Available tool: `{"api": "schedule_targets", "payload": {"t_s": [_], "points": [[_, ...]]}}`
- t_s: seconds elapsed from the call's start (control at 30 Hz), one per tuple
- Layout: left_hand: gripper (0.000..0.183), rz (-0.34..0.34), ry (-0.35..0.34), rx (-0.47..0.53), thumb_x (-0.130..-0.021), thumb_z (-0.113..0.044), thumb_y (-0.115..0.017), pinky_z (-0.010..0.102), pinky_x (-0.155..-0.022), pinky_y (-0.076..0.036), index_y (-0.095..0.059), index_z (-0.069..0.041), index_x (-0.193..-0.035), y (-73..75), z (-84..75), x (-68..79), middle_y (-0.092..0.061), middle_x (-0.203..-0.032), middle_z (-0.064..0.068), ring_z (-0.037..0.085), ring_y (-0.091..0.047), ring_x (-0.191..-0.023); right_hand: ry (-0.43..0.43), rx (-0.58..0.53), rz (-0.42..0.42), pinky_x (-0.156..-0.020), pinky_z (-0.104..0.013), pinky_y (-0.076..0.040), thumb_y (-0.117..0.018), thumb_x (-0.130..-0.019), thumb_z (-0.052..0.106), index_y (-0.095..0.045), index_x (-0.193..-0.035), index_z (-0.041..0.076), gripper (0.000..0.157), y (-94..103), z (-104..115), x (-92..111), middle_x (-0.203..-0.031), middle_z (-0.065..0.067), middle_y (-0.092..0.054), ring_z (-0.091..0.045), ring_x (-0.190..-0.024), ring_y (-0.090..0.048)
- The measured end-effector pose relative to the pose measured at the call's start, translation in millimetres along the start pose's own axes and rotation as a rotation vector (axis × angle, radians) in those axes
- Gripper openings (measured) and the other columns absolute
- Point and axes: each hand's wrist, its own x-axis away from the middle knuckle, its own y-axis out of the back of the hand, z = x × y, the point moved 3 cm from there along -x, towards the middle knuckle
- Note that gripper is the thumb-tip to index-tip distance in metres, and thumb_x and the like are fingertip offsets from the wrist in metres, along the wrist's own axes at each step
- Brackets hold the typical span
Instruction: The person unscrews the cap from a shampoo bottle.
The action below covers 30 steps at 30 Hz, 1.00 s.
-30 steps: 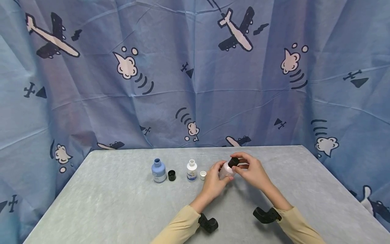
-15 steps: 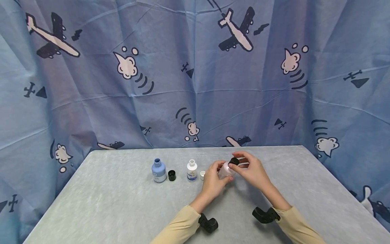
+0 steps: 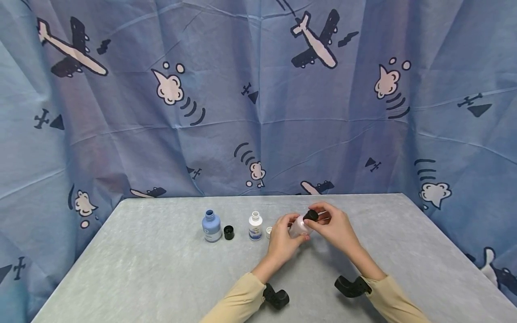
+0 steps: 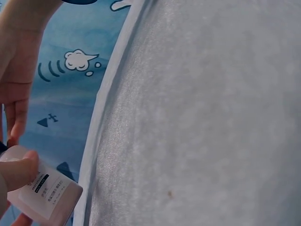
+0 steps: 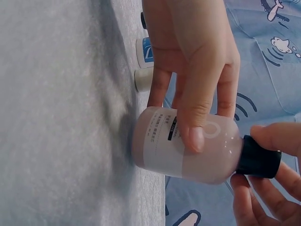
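Note:
My left hand (image 3: pixel 284 241) grips the body of a pale pink bottle (image 5: pixel 209 155), thumb across its white label. The bottle leans to the right, just above or on the table; I cannot tell which. At its top, my right hand (image 3: pixel 333 226) pinches the black cap (image 5: pixel 259 157) between thumb and fingers. The cap sits on the bottle's neck. To the left stand an uncapped white bottle (image 3: pixel 255 226) and an uncapped blue bottle (image 3: pixel 212 228). A white cap (image 3: pixel 269 230), partly hidden by my left hand, lies beside the white bottle.
Next to the blue bottle rests another black cap (image 3: pixel 229 232). All stand on a grey table (image 3: pixel 153 264), whose far edge meets a blue curtain (image 3: pixel 218 103) printed with airplanes. Black wrist devices (image 3: pixel 276 296) hang below both forearms.
The right fingers have shifted slightly around the black cap, turning over it. The left hand keeps its hold on the pink bottle. The other bottles stay in place.

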Motion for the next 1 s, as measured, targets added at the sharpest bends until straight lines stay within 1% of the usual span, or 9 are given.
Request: {"api": "schedule_targets", "payload": {"t_s": [0.1, 0.23, 0.43, 0.57, 0.67, 0.77, 0.9, 1.0], "points": [[0.052, 0.001, -0.008, -0.002, -0.071, -0.019, -0.084, 0.026, -0.081, -0.044, -0.063, -0.012, -0.118, 0.8, 0.2, 0.6, -0.065, -0.111, 0.005, 0.019, -0.061, -0.1, 0.015, -0.021, 0.008, -0.07, -0.024, -0.054, -0.077, -0.081, 0.018, -0.066, -0.113, 0.008, 0.035, 0.3, 0.7, 0.5, -0.107, -0.014, -0.068, -0.023, -0.085, -0.068], [0.052, 0.013, -0.015, 0.006, -0.073, -0.018, -0.083, 0.024, -0.081, -0.044, -0.062, -0.011, -0.12, 1.0, 0.6, 0.9, -0.064, -0.111, 0.006, 0.018, -0.06, -0.1, 0.048, -0.047, 0.013, -0.072, -0.028, -0.056, -0.076, -0.08, 0.011, -0.065, -0.113, 0.007, 0.035, 1.0, 3.2, 1.3, -0.108, -0.015, -0.067, -0.027, -0.089, -0.068], [0.053, 0.054, -0.014, 0.027, -0.076, -0.017, -0.08, 0.023, -0.081, -0.045, -0.06, -0.009, -0.124, 0.2, 2.1, 1.1, -0.063, -0.114, 0.009, 0.02, -0.06, -0.102, 0.134, -0.081, 0.027, -0.073, -0.034, -0.058, -0.075, -0.08, 0.002, -0.064, -0.113, 0.002, 0.035, 0.8, 3.2, 2.1, -0.109, -0.019, -0.067, -0.032, -0.09, -0.068], [0.053, 0.09, -0.017, 0.036, -0.079, -0.017, -0.077, 0.023, -0.081, -0.047, -0.058, -0.008, -0.128, -0.7, 2.1, 2.1, -0.063, -0.119, 0.011, 0.022, -0.061, -0.105, 0.173, -0.094, 0.052, -0.074, -0.031, -0.057, -0.072, -0.08, -0.004, -0.064, -0.114, 0.002, 0.036, 0.3, 1.3, 1.2, -0.111, -0.018, -0.067, -0.031, -0.093, -0.067], [0.053, 0.101, -0.022, 0.035, -0.08, -0.017, -0.076, 0.022, -0.08, -0.048, -0.057, -0.008, -0.129, -0.8, 1.6, 2.5, -0.062, -0.121, 0.011, 0.021, -0.061, -0.105, 0.192, -0.099, 0.07, -0.076, -0.029, -0.057, -0.069, -0.08, -0.008, -0.064, -0.115, 0.003, 0.037, 0.4, 1.3, 0.3, -0.111, -0.017, -0.067, -0.03, -0.094, -0.067], [0.053, 0.104, -0.021, 0.037, -0.081, -0.017, -0.076, 0.022, -0.08, -0.048, -0.057, -0.008, -0.129, -0.8, 0.9, 2.6, -0.062, -0.12, 0.011, 0.02, -0.06, -0.105, 0.212, -0.101, 0.083, -0.077, -0.032, -0.057, -0.067, -0.079, -0.011, -0.064, -0.115, 0.002, 0.038, 0.4, 3.0, -0.2, -0.11, -0.018, -0.067, -0.028, -0.093, -0.067], [0.052, 0.094, -0.016, 0.04, -0.079, -0.016, -0.077, 0.023, -0.08, -0.048, -0.058, -0.007, -0.127, -0.2, -0.5, 2.5, -0.062, -0.118, 0.011, 0.023, -0.061, -0.105, 0.215, -0.076, 0.074, -0.079, -0.037, -0.057, -0.069, -0.081, -0.005, -0.064, -0.116, 0.004, 0.036, 0.3, 4.7, -0.9, -0.11, -0.015, -0.068, -0.023, -0.093, -0.065], [0.053, 0.074, -0.012, 0.032, -0.076, -0.016, -0.08, 0.024, -0.081, -0.047, -0.06, -0.008, -0.124, 0.6, -1.7, 2.5, -0.063, -0.116, 0.011, 0.024, -0.061, -0.104, 0.175, -0.052, 0.052, -0.08, -0.04, -0.056, -0.073, -0.083, 0.006, -0.064, -0.116, 0.006, 0.034, -0.4, 3.5, -1.6, -0.111, -0.012, -0.068, -0.024, -0.096, -0.064]]}}
